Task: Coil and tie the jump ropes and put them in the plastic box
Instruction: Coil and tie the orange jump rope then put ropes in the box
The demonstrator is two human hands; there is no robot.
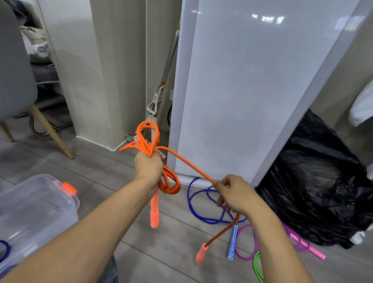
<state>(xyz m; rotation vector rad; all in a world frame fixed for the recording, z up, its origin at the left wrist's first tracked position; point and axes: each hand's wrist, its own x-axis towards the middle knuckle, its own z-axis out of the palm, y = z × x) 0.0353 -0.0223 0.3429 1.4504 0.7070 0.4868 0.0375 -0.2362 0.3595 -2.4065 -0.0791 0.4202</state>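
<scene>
The orange jump rope (168,183) looks like braided cord with patterned, rubbery handles. The plastic box (29,203) is clear and smooth. A glossy white panel (247,90) reflects lights, the black bag (318,190) is shiny crinkled plastic, and the floor (94,165) is matt grey wood-grain.

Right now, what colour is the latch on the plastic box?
Orange latch on the clear plastic box, head view.

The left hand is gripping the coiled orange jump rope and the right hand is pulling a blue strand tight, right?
Not quite. In the head view the right hand pulls an orange strand of the same coiled orange jump rope that the left hand grips; the blue jump rope lies on the floor.
</scene>
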